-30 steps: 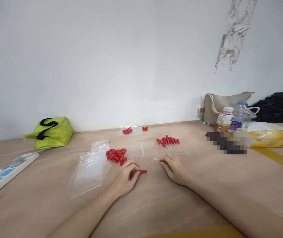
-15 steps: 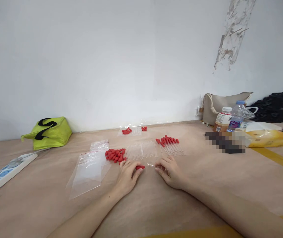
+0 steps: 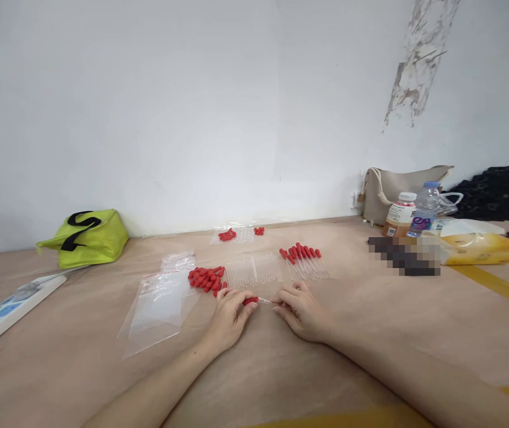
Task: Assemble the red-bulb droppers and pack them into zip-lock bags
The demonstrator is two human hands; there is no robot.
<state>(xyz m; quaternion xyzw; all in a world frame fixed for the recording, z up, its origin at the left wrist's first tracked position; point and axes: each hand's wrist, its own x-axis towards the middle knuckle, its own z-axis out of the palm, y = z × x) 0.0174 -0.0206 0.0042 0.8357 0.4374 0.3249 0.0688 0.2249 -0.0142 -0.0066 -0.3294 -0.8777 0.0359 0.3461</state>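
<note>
Since the earlier frames, the right hand (image 3: 299, 310) has shifted leftward, bringing a clear tube (image 3: 265, 301) to the end of a red bulb (image 3: 251, 301). Both hands work low over the brown table (image 3: 254, 368): the left hand (image 3: 231, 316) pinches the bulb; the right grips the tube in its fingertips. Clear bags (image 3: 156, 309) lie at left. Beyond the hands, loose tubes (image 3: 254, 270) separate red-topped tubes (image 3: 308, 261), right, from piled bulbs (image 3: 207, 279), left. Held tube and bulb meet between the hands; the depth of insertion cannot be told.

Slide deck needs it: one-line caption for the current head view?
Left hand holds a red bulb end to end with the clear tube in the right hand.
</note>
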